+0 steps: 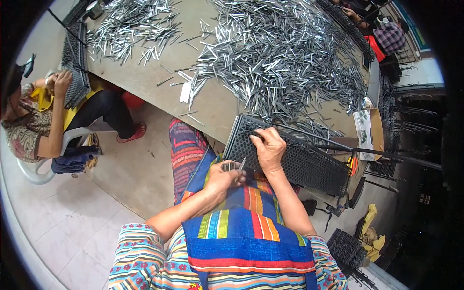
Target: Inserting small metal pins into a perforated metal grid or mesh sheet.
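Note:
A black perforated tray [309,166] leans between my lap and the table's near edge, its face full of small holes. Over its upper left part, my right hand [270,150] is closed in a pinch, with a small dark piece [255,135] at the fingertips; its kind is not clear. Beside the tray's lower left corner, my left hand [223,180] curls around several slim metal pieces, and one thin piece [243,163] sticks up past the fingers. On the table beyond, a big heap of slim silver and dark metal pieces [275,58] is spread out.
A smaller heap of the same pieces [135,31] lies at the far left of the table [140,77]. A cardboard box [376,130] stands at the right. At left, a seated person [34,125] works at another black tray [75,63]. Another person [386,38] is at far right.

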Demonstrator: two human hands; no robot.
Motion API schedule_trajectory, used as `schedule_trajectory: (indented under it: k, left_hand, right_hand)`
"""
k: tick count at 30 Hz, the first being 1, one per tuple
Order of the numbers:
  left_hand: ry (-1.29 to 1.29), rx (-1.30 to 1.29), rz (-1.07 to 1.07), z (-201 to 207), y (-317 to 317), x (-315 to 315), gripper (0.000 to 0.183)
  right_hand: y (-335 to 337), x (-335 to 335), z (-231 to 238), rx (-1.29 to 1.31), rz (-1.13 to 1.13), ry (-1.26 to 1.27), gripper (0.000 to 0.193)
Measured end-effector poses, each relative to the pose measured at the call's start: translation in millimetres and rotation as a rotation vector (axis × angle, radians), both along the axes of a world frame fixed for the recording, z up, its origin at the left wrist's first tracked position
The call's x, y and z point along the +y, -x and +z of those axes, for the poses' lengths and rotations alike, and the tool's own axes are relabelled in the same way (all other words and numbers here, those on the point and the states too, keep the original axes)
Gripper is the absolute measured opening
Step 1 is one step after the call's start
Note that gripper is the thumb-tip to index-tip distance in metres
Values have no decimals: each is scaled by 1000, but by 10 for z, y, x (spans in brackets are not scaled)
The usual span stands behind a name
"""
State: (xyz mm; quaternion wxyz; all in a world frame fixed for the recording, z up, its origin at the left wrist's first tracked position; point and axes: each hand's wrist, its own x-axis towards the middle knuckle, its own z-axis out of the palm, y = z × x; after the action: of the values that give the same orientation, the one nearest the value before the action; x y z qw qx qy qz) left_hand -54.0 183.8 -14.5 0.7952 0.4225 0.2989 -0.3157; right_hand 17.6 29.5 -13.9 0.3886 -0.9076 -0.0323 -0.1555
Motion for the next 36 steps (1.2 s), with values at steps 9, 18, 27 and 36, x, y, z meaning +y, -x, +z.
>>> schedule_trajectory:
  k: [9, 18, 27, 36]
  left_hand:
    - [-14, 39, 60, 14, -122, -38, 16]
    - [25, 39, 102, 15, -174, -72, 12]
    - [77, 49, 76, 104, -219, -119, 11]
    - [82, 101, -46, 68, -205, -105, 17]
  right_hand:
    - [-8, -24, -66, 25, 35, -25, 13]
    - [122, -77, 80, 350, 58, -190, 15]
    - [255, -93, 38, 784, -46, -1022, 2]
    - [258, -192, -25, 406, -201, -862, 5]
